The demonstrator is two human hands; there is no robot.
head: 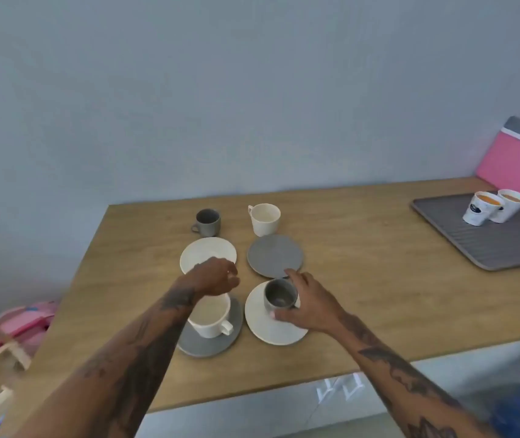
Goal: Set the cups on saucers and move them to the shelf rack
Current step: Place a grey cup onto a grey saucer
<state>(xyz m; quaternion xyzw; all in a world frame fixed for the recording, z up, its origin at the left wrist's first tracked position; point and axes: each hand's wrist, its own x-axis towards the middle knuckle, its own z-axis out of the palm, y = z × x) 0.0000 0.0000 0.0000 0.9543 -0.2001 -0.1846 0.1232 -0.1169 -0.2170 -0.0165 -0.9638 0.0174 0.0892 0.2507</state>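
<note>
four cups on the table (379,279). right hand (309,306) wrapped around grey cup (279,294) on white saucer (266,327), lower centre. left hand (217,276) loosely curled, holding nothing, above white cup (211,317) on grey saucer (203,343). two more cups, two bare saucers behind.

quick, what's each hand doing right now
Left hand: loosely curled, holding nothing, above the white cup on the grey saucer.
Right hand: closed around the grey cup on the white saucer.
</note>
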